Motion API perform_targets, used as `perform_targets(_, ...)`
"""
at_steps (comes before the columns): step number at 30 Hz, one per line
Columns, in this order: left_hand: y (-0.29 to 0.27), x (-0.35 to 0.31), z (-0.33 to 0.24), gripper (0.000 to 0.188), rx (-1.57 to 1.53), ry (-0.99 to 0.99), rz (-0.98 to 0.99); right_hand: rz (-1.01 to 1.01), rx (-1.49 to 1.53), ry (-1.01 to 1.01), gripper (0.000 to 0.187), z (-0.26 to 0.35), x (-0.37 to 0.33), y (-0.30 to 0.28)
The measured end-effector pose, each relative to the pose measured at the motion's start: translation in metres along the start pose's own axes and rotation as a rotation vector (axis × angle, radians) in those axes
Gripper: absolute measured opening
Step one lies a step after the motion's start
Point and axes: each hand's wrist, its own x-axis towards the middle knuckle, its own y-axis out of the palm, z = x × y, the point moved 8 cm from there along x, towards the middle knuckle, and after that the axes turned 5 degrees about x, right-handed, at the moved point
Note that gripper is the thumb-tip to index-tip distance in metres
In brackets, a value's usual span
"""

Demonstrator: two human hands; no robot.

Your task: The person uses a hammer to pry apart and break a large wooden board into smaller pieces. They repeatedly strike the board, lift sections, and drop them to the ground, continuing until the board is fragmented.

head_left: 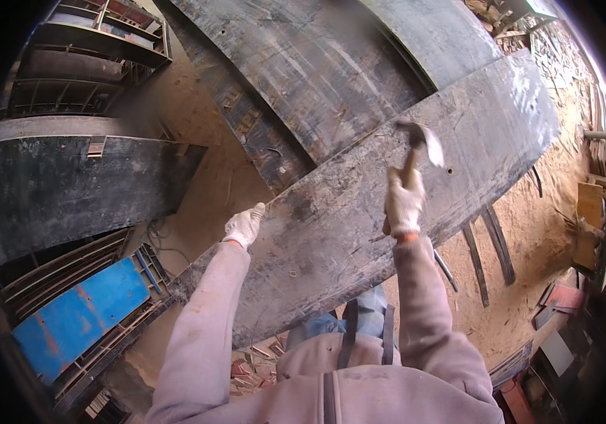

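Note:
A long, dark, scuffed board (331, 226) lies slantwise in front of me. My left hand (244, 225), in a white work glove, is closed on the board's far edge, left of the middle. My right hand (405, 201), gloved the same way, grips the wooden handle of a claw hammer (430, 146). The hammer's metal head is smeared by motion and sits over the board's right half. A small round hole (450, 171) shows in the board near the hammer. The fingertips of my left hand are partly hidden.
More dark panels (303, 71) lie stacked beyond the board. On the left stand a black panel (70, 191), a blue panel (84, 311) and framed racks (91, 63). Dark strips (498, 244) and a metal bar (446, 272) rest on the sandy ground to the right.

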Motion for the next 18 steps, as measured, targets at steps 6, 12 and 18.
perform_targets(6,0.001,-0.003,-0.009,0.079,0.069,-0.005,0.081,0.270,0.322,0.412,0.032,-0.042,-0.011,0.050)
perform_targets(12,0.014,-0.016,0.016,0.079,0.018,-0.009,0.046,0.191,0.515,0.204,0.051,0.035,-0.027,0.001)
perform_targets(18,0.007,-0.006,-0.005,0.080,0.045,-0.005,0.049,0.187,0.767,0.538,0.057,-0.039,0.018,-0.002)
